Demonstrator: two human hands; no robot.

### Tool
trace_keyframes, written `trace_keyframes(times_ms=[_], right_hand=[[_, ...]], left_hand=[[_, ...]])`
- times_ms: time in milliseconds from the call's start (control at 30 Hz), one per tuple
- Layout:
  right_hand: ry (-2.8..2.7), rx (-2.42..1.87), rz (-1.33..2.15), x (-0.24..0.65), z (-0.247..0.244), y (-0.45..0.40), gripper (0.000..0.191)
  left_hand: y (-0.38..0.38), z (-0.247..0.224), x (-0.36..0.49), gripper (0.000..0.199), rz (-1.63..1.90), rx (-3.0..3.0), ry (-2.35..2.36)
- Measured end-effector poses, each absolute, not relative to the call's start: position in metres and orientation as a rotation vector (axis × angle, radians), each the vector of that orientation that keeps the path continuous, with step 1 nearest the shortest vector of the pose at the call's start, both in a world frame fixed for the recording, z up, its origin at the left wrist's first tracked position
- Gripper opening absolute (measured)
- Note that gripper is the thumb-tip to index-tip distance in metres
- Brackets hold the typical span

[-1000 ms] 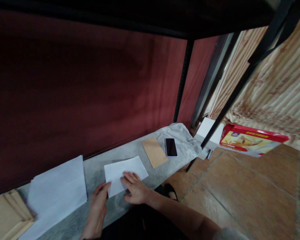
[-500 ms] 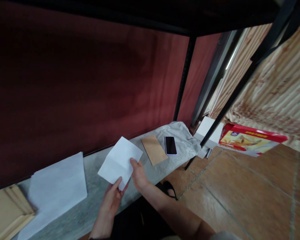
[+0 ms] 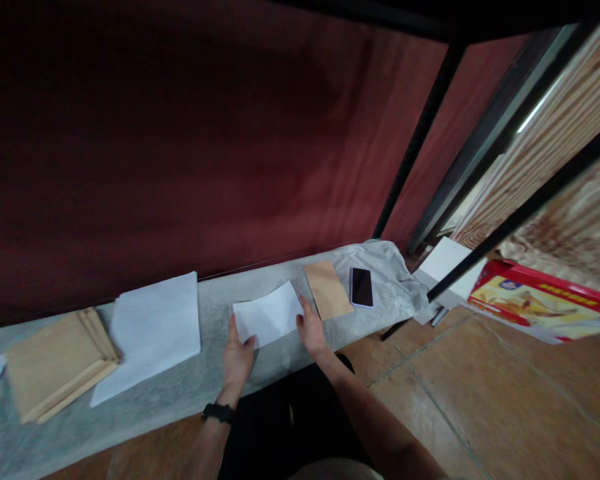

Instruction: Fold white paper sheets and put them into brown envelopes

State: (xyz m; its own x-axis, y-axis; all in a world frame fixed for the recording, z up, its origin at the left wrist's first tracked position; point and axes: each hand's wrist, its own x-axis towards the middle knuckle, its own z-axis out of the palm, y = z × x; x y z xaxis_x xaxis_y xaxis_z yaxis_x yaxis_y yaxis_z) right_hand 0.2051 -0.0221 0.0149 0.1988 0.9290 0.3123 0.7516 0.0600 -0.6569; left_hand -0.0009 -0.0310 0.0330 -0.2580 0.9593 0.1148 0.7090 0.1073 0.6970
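A small folded sheet of white paper [image 3: 269,315] is held between my two hands over the grey cloth. My left hand [image 3: 238,353] grips its left end, thumb on top near the front edge. At the right end, my right hand [image 3: 310,327] has its fingers along the paper's edge. Just right of that hand lies a brown envelope [image 3: 329,290], flat on the cloth. Beyond the envelope is a phone [image 3: 362,287] with a dark screen. Left of my hands rests a stack of larger white sheets [image 3: 157,330].
A pile of brown envelopes [image 3: 55,360] overlaps the white sheets at the left. The grey cloth [image 3: 220,287] covers a narrow bench against a dark red wall. Black posts [image 3: 415,147] rise at the right, near a white box [image 3: 445,267] and a red-and-yellow carton [image 3: 545,300].
The white paper has turned from a tilted, opened-out position to a narrower folded shape lying lengthwise. My left hand has shifted to its left end. The view has swung left.
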Motion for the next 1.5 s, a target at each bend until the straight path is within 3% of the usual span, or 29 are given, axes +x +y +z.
trace_keyframes(times_ms=[333, 567, 967, 1500], right_hand=[[-2.035, -1.603, 0.104, 0.196, 0.003, -0.045, 0.044], [-2.076, -1.727, 0.061, 0.184, -0.008, -0.058, 0.053], [-2.194, -1.568, 0.305, 0.174, 0.015, -0.007, 0.047], [-2.096, -1.758, 0.143, 0.183, -0.005, 0.023, 0.055]], left_hand=[[-0.040, 0.044, 0.006, 0.064, 0.740, 1.859, 2.179], [-0.052, 0.021, 0.043, 0.051, 0.487, 2.334, 1.925], [-0.057, 0.012, 0.032, 0.053, 0.277, 2.553, 1.723], [-0.036, 0.010, 0.036, 0.059, 0.295, 2.357, 1.845]])
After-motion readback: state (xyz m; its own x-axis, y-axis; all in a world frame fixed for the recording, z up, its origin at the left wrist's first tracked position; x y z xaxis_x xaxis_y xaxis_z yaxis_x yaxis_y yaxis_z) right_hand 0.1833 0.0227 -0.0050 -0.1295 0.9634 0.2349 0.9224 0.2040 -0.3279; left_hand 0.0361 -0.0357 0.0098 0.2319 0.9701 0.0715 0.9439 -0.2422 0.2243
